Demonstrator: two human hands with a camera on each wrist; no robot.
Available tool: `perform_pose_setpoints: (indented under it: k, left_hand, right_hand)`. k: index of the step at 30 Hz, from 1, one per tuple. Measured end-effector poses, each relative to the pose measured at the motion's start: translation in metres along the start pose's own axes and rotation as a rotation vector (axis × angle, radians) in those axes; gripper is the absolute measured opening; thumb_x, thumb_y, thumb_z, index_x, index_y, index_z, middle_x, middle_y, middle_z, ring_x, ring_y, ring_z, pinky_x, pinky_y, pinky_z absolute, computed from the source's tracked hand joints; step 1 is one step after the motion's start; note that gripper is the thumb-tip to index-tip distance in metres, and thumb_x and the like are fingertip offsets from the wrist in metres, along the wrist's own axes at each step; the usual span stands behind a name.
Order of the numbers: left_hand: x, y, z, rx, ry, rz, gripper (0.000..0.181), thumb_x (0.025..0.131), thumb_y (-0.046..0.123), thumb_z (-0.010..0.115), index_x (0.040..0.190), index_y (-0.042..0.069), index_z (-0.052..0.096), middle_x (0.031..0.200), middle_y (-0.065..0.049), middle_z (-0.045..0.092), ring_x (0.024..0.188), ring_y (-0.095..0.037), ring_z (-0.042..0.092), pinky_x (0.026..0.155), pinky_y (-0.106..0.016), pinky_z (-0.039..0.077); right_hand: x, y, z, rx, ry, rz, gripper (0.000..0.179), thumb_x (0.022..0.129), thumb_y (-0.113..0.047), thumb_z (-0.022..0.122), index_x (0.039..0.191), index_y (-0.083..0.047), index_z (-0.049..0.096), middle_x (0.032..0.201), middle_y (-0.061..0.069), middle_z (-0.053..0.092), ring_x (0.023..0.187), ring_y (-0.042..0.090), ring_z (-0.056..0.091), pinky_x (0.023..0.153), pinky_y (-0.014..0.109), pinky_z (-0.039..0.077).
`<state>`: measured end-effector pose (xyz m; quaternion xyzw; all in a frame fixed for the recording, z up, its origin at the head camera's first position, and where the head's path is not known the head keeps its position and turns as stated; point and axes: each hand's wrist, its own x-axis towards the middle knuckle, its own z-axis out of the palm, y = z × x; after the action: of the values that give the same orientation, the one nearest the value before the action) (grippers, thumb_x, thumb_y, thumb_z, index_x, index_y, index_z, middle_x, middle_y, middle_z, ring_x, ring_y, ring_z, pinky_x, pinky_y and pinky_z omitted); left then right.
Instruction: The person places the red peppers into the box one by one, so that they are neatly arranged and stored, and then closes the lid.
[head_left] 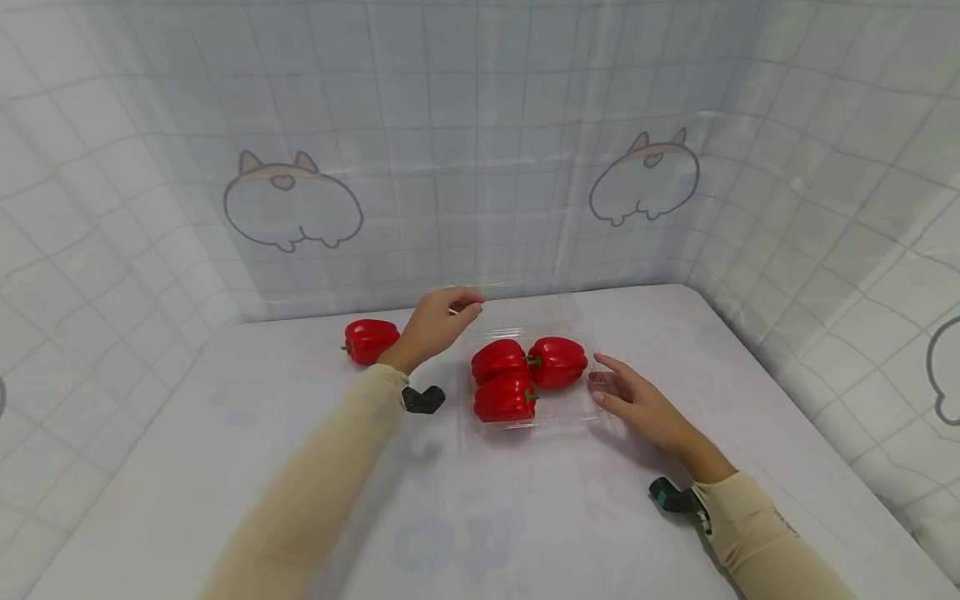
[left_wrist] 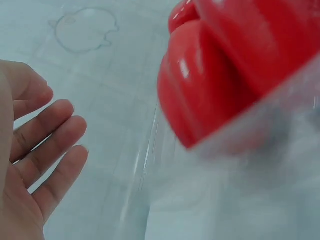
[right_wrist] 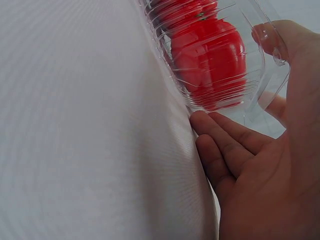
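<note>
— The left grip (head_left: pixel 442 317) is hanging loosely parted near the far left corner of a clear plastic container (head_left: pixel 566 406); its fingers are bending softly and holding nothing.

— And the right grip (head_left: pixel 633 400)?

— It is resting at the container's right side, thumb and fingers well apart; the fingertips are lying against the plastic or just beside it, and whether they are pressing, I cannot tell.

— Where are the peppers sitting?

— Three red peppers (head_left: pixel 558 362) are sharing the container; two are lying on the left, one behind the other, while one is lying on the right, and their green stems are pointing toward the middle; a fourth red pepper (head_left: pixel 367 337) is lying outside on the white table (head_left: pixel 300 467), just beside the left wrist, its stem pointing left.

— What is showing past the container's far edge?

— A clear lid (head_left: pixel 525 311) is extending there; whether it is standing or lying flat, I cannot tell.

— And the setting?

— A pale grid-patterned cloth (head_left: pixel 480 183) is hanging behind the table, bearing outlined animals (head_left: pixel 292 204); beige sleeves (head_left: pixel 322 483) are covering both forearms, and dark devices (head_left: pixel 423 400) are sitting at the wrists.
</note>
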<state>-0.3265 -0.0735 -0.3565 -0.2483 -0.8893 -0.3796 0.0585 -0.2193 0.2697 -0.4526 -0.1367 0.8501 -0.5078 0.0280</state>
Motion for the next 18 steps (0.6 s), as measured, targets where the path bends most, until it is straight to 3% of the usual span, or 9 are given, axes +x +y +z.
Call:
perform_pose_setpoints:
  k: [9,18]
  left_hand:
    - [-0.01,-0.038,-0.018,-0.005,0.05,-0.05,0.026,0.102,0.029,0.059,0.122,0.015,0.068,0.115,0.0,0.067,0.107,-0.021,0.057,0.089,-0.04,0.055]
    - [-0.02,-0.067,-0.036,-0.027,0.184,-0.125,0.028,0.103,0.027,0.056,0.121,0.009,0.067,0.115,-0.007,0.068,0.107,-0.025,0.06,0.096,-0.045,0.05]
  right_hand:
    - [0.001,0.003,-0.002,-0.005,-0.003,-0.015,0.069,0.099,-0.027,0.064,0.158,-0.017,0.028,0.145,0.018,0.052,0.131,0.035,0.052,0.099,0.049,0.049]
    - [0.002,0.004,0.0,-0.006,-0.002,-0.018,0.069,0.099,-0.027,0.064,0.158,-0.019,0.029,0.145,0.018,0.052,0.132,0.035,0.052,0.099,0.049,0.049]
